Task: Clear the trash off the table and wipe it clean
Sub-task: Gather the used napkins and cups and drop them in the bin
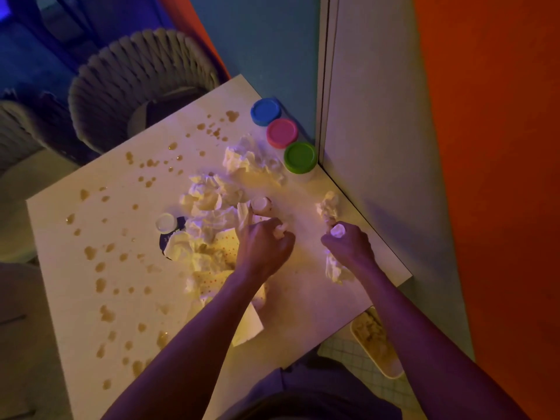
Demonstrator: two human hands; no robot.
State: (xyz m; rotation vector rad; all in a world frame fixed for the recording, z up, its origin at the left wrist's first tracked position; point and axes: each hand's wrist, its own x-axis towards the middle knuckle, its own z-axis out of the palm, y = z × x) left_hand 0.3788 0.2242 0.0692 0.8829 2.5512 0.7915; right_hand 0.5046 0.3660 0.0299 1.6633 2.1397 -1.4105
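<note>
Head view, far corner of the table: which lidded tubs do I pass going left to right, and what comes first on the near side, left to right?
Blue-lidded tub → pink-lidded tub → green-lidded tub. Near side: brown spill drops → left hand → right hand, each gripping crumpled paper.

table [100,298] pale, cream-white under mixed purple and yellow light, speckled with amber-brown drops [100,284]. crumpled tissues [209,195] white. one paper [225,253] white with small red dots. three lids in a row: blue [266,110], pink [281,132], green [300,156]. wall [491,147] orange-red; panel [372,116] grey. basket [139,86] grey, woven ribs.
</note>
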